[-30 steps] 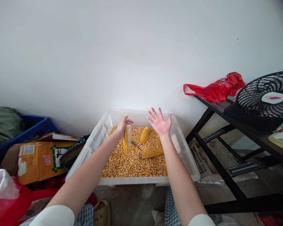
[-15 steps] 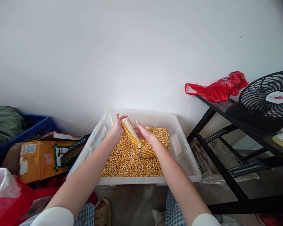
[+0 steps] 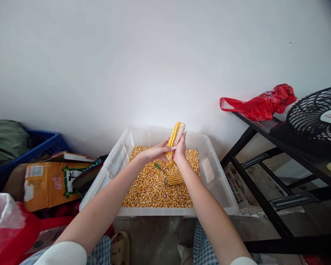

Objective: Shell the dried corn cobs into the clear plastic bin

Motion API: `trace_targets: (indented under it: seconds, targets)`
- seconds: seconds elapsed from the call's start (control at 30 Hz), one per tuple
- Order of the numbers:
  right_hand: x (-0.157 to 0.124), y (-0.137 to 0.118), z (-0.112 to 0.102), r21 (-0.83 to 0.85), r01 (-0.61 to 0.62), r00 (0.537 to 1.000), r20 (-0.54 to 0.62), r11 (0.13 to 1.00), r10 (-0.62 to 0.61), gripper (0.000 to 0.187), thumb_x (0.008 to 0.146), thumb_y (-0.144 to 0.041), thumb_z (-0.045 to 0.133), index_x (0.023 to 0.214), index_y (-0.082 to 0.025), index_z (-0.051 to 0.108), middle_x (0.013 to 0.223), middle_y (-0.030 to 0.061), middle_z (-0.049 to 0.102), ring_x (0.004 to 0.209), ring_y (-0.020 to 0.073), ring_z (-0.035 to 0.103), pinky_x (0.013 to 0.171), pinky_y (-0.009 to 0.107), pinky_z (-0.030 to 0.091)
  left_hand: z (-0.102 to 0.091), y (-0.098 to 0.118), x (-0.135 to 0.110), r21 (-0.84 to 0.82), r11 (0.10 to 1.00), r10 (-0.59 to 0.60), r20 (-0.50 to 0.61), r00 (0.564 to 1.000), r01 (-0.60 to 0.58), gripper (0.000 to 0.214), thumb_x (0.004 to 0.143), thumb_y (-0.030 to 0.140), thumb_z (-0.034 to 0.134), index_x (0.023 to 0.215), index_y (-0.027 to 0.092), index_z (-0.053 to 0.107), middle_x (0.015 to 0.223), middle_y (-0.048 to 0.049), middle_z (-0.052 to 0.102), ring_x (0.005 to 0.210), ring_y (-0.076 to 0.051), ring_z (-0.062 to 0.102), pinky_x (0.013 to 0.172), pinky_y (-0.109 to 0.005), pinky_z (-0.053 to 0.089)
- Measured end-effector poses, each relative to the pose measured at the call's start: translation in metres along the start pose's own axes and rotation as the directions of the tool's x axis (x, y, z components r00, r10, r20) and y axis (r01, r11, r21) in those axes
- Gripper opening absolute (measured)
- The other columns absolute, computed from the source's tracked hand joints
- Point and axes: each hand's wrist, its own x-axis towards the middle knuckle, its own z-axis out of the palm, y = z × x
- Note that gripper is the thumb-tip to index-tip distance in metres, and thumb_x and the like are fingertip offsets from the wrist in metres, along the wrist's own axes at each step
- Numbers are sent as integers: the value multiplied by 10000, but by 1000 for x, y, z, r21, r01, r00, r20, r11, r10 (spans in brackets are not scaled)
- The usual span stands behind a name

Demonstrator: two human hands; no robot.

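Note:
A partly stripped corn cob (image 3: 174,135) stands tilted upright between my hands above a clear plastic bin (image 3: 220,195) of loose corn kernels (image 3: 154,191). Yellow kernels cover its left side, while its right side is bare and pale. My right hand (image 3: 180,150) is closed round the lower part of the cob. From the left, my left hand (image 3: 160,151) grips it too, thumb across the front and fingers partly hidden behind. Below them, another corn cob (image 3: 174,179) full of kernels lies on the heap. Beside it rests a thin tool with a green handle (image 3: 157,166).
A black table (image 3: 267,129) at the right carries a red plastic bag (image 3: 260,105) and a black fan (image 3: 317,117). To the left are a cardboard box (image 3: 48,184), a blue crate (image 3: 41,147) and a red-and-white bag (image 3: 11,228). A white wall (image 3: 160,66) rises behind the bin.
The cob has moved right and turned, its bare end now up. My right hand, open beside it before, has closed on it. My left hand has shifted right, uncovering the green-handled tool.

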Motion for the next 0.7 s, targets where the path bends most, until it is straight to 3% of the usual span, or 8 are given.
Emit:
trace_targets:
  seconds: [0.07, 0.17, 0.23, 0.3, 0.4, 0.5, 0.63, 0.7]
  targets:
    - [4, -7, -6, 6, 44, 996, -80, 999, -43, 484, 808, -627, 293, 826, -236, 577, 688, -16, 646, 701, 158, 639, 662, 296, 527, 2, -1, -3, 128, 992, -24, 75, 997, 15, 509, 669, 344, 656, 1137, 177, 548, 948, -125, 626, 753, -203, 617, 535, -250, 456]
    - [7, -18, -14, 92, 85, 991, -110, 992, -75, 457, 828, -578, 278, 801, -224, 567, 706, -14, 650, 719, 151, 638, 684, 293, 518, -3, -8, 0, 394, 919, 31, -57, 998, -6, 417, 643, 352, 657, 1014, 177, 580, 839, -79, 630, 648, -189, 603, 500, -251, 419]
    - [8, -23, -19, 207, 2, 992, -121, 978, 24, 493, 842, -557, 207, 801, -212, 557, 686, 16, 647, 726, 183, 646, 703, 351, 521, -7, -16, 5, 627, 779, 169, -215, 962, 4, 329, 585, 342, 694, 853, 185, 586, 693, -39, 596, 640, -206, 589, 530, -259, 400]
    - [8, -25, -23, 303, -128, 976, -131, 944, 175, 524, 843, -538, 153, 820, -206, 557, 657, 42, 638, 715, 222, 649, 702, 424, 519, -7, -25, 9, 786, 616, 291, -291, 912, 54, 292, 537, 324, 722, 732, 203, 540, 586, -18, 535, 680, -245, 588, 582, -272, 388]
    - [7, -23, -25, 374, -199, 945, -172, 906, 278, 522, 841, -509, 130, 846, -216, 562, 649, 50, 633, 676, 240, 645, 678, 463, 517, -3, -34, 12, 869, 485, 366, -302, 880, 96, 301, 542, 288, 711, 720, 222, 477, 587, -23, 525, 737, -280, 590, 637, -284, 378]
    - [7, -23, -25, 398, -127, 942, -238, 908, 236, 481, 850, -437, 113, 808, -227, 543, 624, 32, 621, 593, 215, 628, 624, 423, 521, 4, -35, 11, 915, 388, 406, -278, 871, 112, 304, 600, 270, 657, 838, 229, 472, 726, -52, 584, 758, -273, 595, 658, -294, 383]
    - [5, -27, -27, 410, -34, 933, -315, 912, 176, 423, 847, -372, 98, 717, -216, 469, 536, 7, 567, 479, 172, 578, 573, 357, 511, 17, -32, 9, 966, 166, 387, -249, 888, 198, 327, 700, 254, 539, 1016, 248, 454, 913, -67, 612, 810, -262, 605, 671, -314, 401]
    - [5, -29, -29, 405, -6, 928, -339, 914, 156, 422, 846, -407, 93, 684, -217, 434, 495, -6, 529, 449, 159, 556, 554, 337, 503, 23, -32, 9, 969, 132, 370, -245, 896, 211, 324, 732, 280, 512, 1050, 247, 456, 940, -68, 619, 834, -267, 607, 686, -329, 409]
